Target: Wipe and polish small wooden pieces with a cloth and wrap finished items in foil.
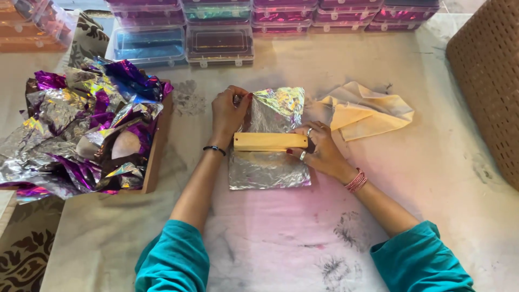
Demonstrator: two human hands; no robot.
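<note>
A sheet of shiny silver foil lies flat on the stained white table cover in front of me. Its far half is folded up, showing an iridescent side. A flat wooden block lies across the foil's middle. My left hand pinches the folded-up foil edge at the top left, just above the block's left end. My right hand rests on the block's right end and presses it down on the foil.
A heap of crumpled silver and purple foil fills a wooden tray at the left. A yellow cloth lies to the right of the foil. Clear lidded plastic boxes line the far edge. A brown woven basket stands at right.
</note>
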